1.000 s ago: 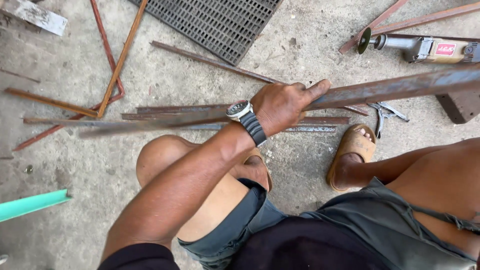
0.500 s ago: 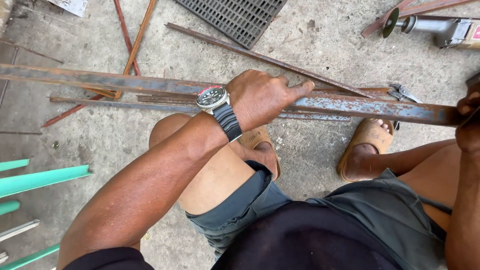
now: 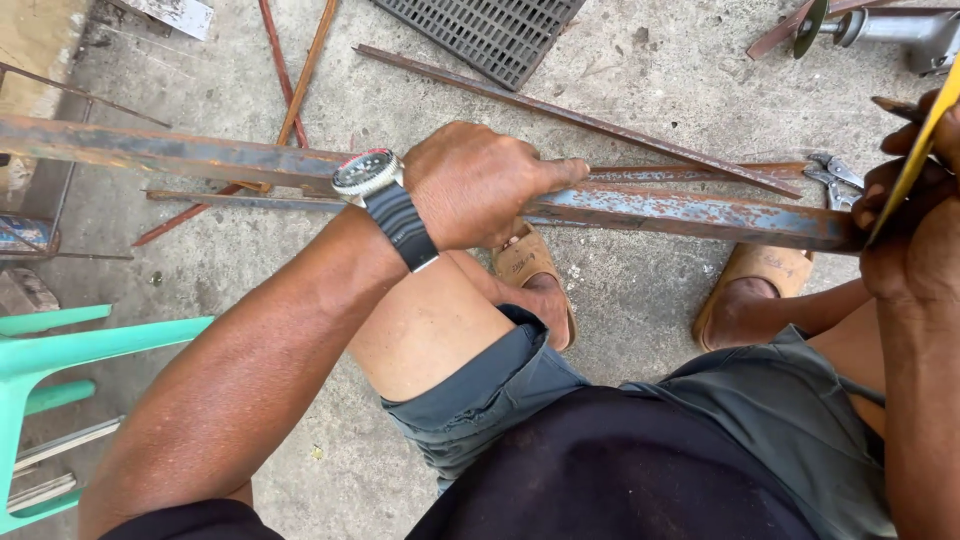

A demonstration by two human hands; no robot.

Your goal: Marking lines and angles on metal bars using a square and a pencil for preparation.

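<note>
My left hand (image 3: 478,183), with a dark wristwatch on the wrist, grips a long rusty steel bar (image 3: 690,214) held level above my knees. The bar runs from the far left to my right hand (image 3: 910,215) at the right edge. That hand is closed on the bar's end together with a thin yellow strip, maybe a ruler (image 3: 918,148), that slants up and right. Both my feet in tan sandals rest on the concrete below the bar.
More rusty bars (image 3: 560,108) and thin rods (image 3: 300,75) lie on the concrete floor. A metal grate (image 3: 480,30) is at the top, an angle grinder (image 3: 880,25) at top right, pliers (image 3: 835,175) near my right hand. A green plastic chair (image 3: 50,350) stands at left.
My head has tipped so the view shifted. The bar now lies level across my knees, and my right hand has come in holding its right end with a yellow strip.
</note>
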